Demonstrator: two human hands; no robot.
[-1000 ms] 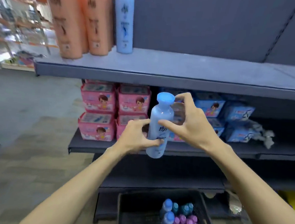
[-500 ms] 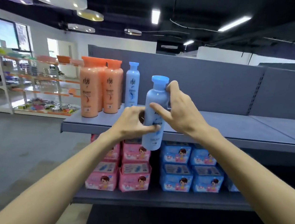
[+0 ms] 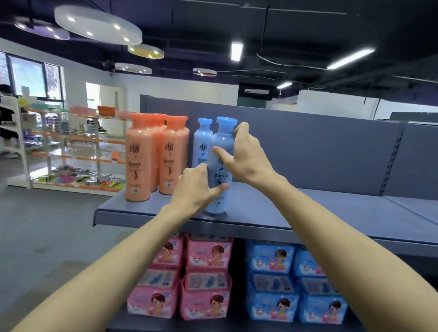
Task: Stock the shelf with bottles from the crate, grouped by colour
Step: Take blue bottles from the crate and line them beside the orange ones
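A blue bottle (image 3: pixel 221 166) stands upright on the top shelf (image 3: pixel 313 220), close to its front edge, just right of a second blue bottle (image 3: pixel 202 143) set further back. The left hand (image 3: pixel 195 187) holds its lower body, fingers curled round it. The right hand (image 3: pixel 247 155) takes the upper body, thumb across the label, fingertips by the cap. Orange bottles (image 3: pixel 155 158) are grouped towards the shelf's left end. Pink packs (image 3: pixel 193 276) and blue packs (image 3: pixel 295 284) fill the shelf below.

Both hands, left hand (image 3: pixel 195 187) and right hand (image 3: pixel 247 155), grip a light-blue plastic bottle (image 3: pixel 221 150) upright near the grey metal shelf's (image 3: pixel 313 215) front edge; another blue bottle (image 3: pixel 202 143) stands just behind.
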